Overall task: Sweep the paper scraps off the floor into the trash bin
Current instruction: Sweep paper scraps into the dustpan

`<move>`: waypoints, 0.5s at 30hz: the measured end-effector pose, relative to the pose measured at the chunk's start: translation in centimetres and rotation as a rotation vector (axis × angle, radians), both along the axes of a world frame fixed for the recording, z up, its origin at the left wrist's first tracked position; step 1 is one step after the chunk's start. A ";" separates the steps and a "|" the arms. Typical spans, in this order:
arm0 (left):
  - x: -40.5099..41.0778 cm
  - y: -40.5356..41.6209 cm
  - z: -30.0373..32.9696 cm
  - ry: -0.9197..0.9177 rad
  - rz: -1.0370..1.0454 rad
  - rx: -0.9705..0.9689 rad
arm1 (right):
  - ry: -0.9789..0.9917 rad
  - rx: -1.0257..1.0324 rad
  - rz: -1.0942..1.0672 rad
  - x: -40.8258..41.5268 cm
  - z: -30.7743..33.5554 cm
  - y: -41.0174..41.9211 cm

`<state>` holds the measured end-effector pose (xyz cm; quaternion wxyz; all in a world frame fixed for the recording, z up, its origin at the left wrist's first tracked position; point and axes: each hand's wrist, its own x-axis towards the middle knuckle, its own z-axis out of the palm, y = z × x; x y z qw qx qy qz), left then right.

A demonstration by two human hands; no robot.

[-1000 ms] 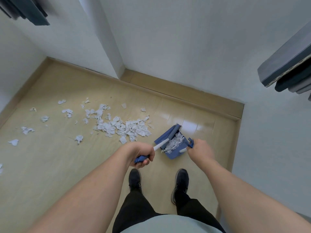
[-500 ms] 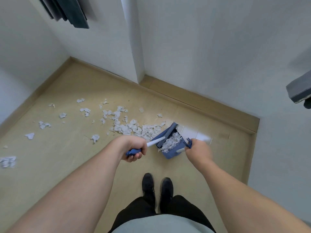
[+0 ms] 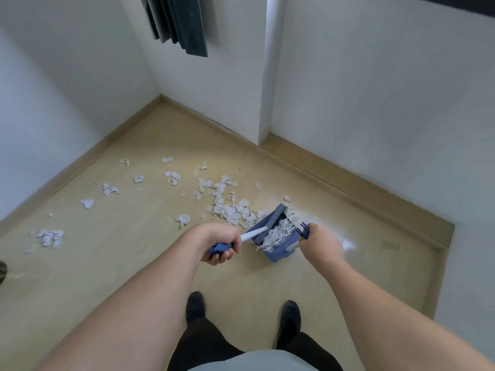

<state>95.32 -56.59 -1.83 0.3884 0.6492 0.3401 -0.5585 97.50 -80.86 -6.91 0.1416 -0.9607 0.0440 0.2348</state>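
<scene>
While the left hand (image 3: 221, 246) grips the blue end of the broom (image 3: 250, 235), its head sits against the mouth of the dustpan (image 3: 278, 246) — already holding white scraps. Fingers of the right hand (image 3: 322, 243) curl round the dustpan's handle. More scraps (image 3: 230, 210) lie heaped on the floor (image 3: 128, 250) just left of the pan, others scattered toward the wall — no bin shows.

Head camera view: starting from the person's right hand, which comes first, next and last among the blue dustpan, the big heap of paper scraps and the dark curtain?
1. Blue dustpan: just left of the right hand, which grips its handle.
2. Heap of paper scraps: on the floor beyond the dustpan, further left.
3. Dark curtain: hanging high by the far wall.
</scene>
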 end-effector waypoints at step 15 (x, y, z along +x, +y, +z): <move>-4.5 23.7 1.8 -0.040 0.059 0.027 | -0.063 0.033 -0.085 -5.8 1.2 23.1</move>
